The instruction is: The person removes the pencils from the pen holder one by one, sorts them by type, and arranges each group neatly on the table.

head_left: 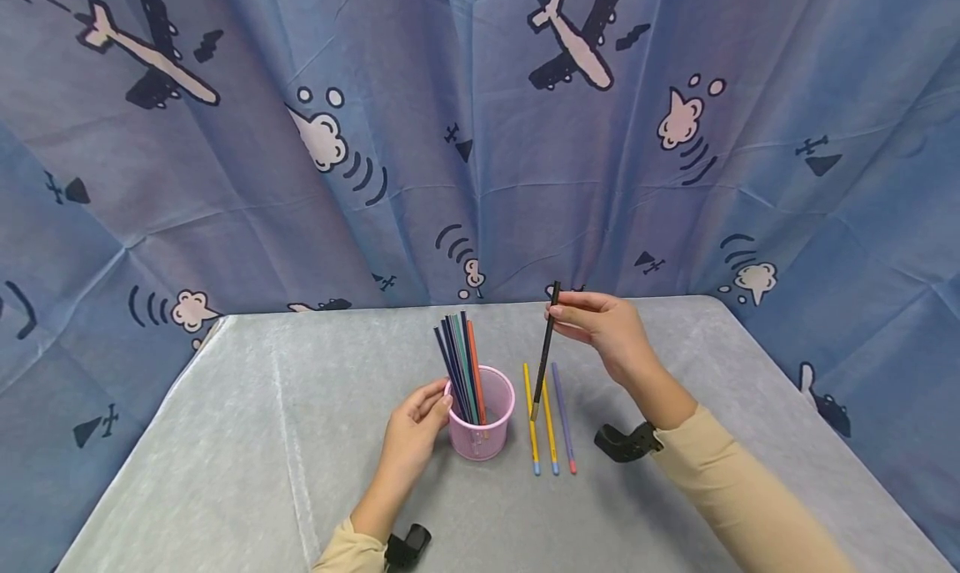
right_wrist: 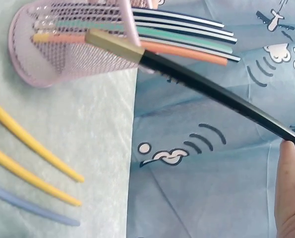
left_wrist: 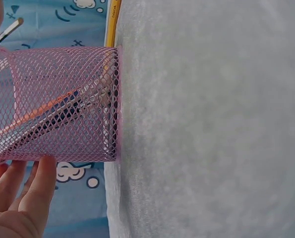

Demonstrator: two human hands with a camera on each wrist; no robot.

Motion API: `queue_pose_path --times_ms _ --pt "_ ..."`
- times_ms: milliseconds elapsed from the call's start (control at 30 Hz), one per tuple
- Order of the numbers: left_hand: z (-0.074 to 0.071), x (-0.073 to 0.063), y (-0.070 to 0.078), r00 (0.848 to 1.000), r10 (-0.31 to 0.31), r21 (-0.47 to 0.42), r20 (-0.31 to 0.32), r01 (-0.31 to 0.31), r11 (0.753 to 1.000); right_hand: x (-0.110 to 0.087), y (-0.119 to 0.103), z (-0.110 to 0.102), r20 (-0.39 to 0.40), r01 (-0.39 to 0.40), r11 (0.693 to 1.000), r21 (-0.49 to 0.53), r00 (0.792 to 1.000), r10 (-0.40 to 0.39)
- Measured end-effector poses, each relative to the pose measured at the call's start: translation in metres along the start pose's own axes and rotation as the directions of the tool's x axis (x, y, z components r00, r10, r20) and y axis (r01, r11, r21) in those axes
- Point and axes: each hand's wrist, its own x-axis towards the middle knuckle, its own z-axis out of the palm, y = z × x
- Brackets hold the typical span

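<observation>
Brush (head_left: pixel 544 352), pinched near its top by right hand (head_left: pixel 611 331) near far edge of worktop (head_left: pixel 360 373), could slip if grip slackens; relaxed left hand (head_left: pixel 413 427) touches cup (head_left: pixel 477 444).

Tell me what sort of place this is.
Probably a staged tabletop recording spot, though the wider room is hidden: a pale grey table stands before a blue airplane-print curtain, and a black device sits at the right wrist.
</observation>
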Motion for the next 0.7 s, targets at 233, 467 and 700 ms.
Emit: queue_pose_path --times_ms 233,467,700 --pt "0.000 0.000 0.000 1.000 -0.003 -0.002 -0.004 0.003 1.000 0.001 0.006 -0.009 -0.016 -0.033 0.999 -0.027 0.999 0.033" --pt "0.000 -0.001 0.002 1.000 -0.004 -0.022 0.006 0.004 1.000 0.000 0.011 -0.016 -0.023 -0.044 0.998 -0.052 0.999 0.043" --pt "0.000 -0.001 0.002 1.000 -0.002 -0.030 0.007 0.002 1.000 -0.002 0.016 -0.024 -0.028 -0.058 0.997 -0.046 0.998 0.056"
